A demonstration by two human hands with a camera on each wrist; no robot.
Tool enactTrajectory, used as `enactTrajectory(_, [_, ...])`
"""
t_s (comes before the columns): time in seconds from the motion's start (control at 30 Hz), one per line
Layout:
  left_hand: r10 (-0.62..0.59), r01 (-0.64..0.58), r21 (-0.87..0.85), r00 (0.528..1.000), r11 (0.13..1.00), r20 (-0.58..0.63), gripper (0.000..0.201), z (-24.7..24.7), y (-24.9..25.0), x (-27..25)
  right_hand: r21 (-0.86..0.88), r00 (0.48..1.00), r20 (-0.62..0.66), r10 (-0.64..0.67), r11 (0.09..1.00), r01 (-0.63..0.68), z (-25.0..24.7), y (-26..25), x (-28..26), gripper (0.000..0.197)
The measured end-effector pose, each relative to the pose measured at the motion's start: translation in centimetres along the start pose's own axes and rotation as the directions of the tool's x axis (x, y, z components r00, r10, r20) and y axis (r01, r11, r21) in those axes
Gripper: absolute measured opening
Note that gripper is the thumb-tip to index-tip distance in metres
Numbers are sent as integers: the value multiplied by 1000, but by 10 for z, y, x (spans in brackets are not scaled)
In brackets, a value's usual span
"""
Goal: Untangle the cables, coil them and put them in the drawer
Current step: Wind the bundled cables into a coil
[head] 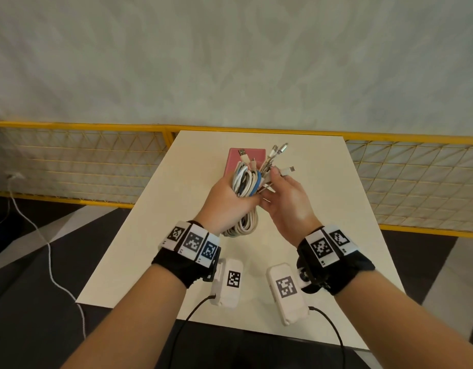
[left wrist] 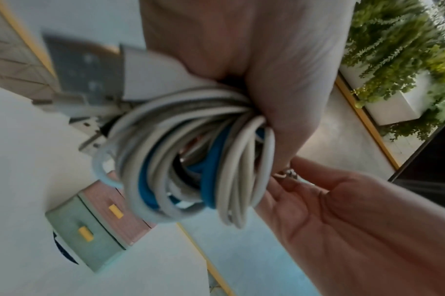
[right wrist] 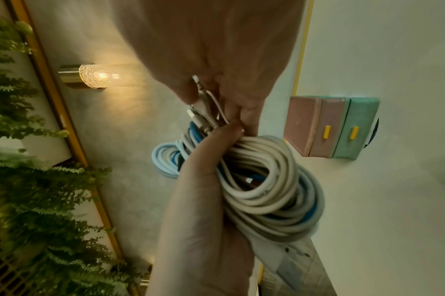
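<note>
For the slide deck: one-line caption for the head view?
Left hand grips a bundle of coiled cables above the table while the right hand pinches its loose connector ends.

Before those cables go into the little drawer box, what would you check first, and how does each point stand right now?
1. Bundle held firmly: ok. The left hand grips the cable bundle round its middle.
2. Loose plug ends gathered: ok. The right hand pinches the plug ends sticking up from the bundle.
3. Cables untangled and coiled: ok in part. White and blue loops lie together; whether they are separate cannot tell.
4. Drawer open: not ok. Both fronts of the drawer box look closed.
5. Free hand for the drawer: not ok. Both are busy.
</note>
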State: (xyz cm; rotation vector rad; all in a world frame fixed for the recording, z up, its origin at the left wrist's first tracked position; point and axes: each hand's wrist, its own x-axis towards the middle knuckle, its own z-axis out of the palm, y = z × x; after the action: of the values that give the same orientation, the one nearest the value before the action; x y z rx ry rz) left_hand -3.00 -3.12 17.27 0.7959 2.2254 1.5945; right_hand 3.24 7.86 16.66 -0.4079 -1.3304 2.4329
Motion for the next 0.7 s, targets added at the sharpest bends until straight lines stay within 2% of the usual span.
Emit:
enactTrajectory(0.1, [-13,13,-39,1000,999,1,32,0,-1,-1,36,999,47,8,999,-9,-4,5,-2,30])
enactTrajectory(0.23, [-44,35,-111,996,993,-80,31,2,-7,-2,-4,991,133,28,1000,-28,-4,7,-4,28])
enactTrajectory(0.3, [-71,55,-151,992,987,-107,31,0,-13,-2,-83,988,147,51,996,-40,-4,8,-4,29])
enactTrajectory(0.43, [-151,134,-148,982,980,-111,19,-4,-24,-2,-330,988,132,82,943,-34,-8,1,1,30])
enactTrajectory(0.53, [-194,182,-134,978,974,-82,10,-4,-23,-2,-379,996,86,32,925,3,-1,1,2,29])
enactTrajectory(0.57, [-204,195,-117,976,974,-69,7,-5,-22,-2,-409,998,52,-20,912,40,2,1,0,36])
enactTrajectory(0.6, [-211,206,-93,976,974,-57,5,-7,-22,-1,-497,993,28,-114,861,112,4,2,-1,51])
enactTrajectory(0.63, [-218,215,-62,975,975,-46,3,-9,-22,0,-650,975,44,-217,735,193,3,3,-2,75])
enactTrajectory(0.67, [-224,223,-27,974,974,-31,4,-13,-22,0,-814,948,125,-294,516,267,-1,3,0,90])
enactTrajectory(0.7, [-235,235,4,972,972,-4,7,-17,-22,-1,-921,919,244,-310,222,320,-5,0,2,98])
